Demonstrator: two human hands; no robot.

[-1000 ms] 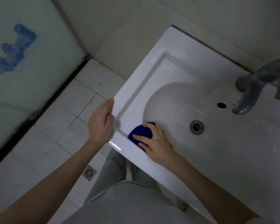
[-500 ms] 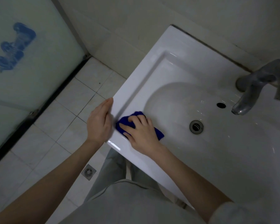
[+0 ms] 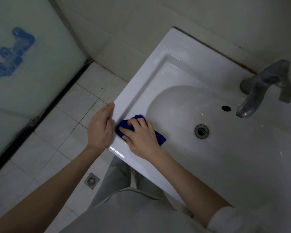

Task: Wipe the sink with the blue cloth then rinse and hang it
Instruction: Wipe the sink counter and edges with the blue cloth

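**Inspector:** Obstructions?

**Assistant:** The dark blue crumpled cloth (image 3: 160, 138) lies mostly under the right hand (image 3: 141, 137), and only its ends show. The left hand (image 3: 100, 128) hides its own palm.

**Inspector:** Cut-offs?

**Assistant:** The white ceramic sink (image 3: 175, 47) runs off the right edge, and the left forearm (image 3: 40, 197) off the bottom-left corner.

**Inspector:** Unclear items?

**Assistant:** The grey metal faucet (image 3: 259, 88) is blurred. The blue shape (image 3: 12, 52) behind the frosted glass panel (image 3: 40, 98) cannot be identified.
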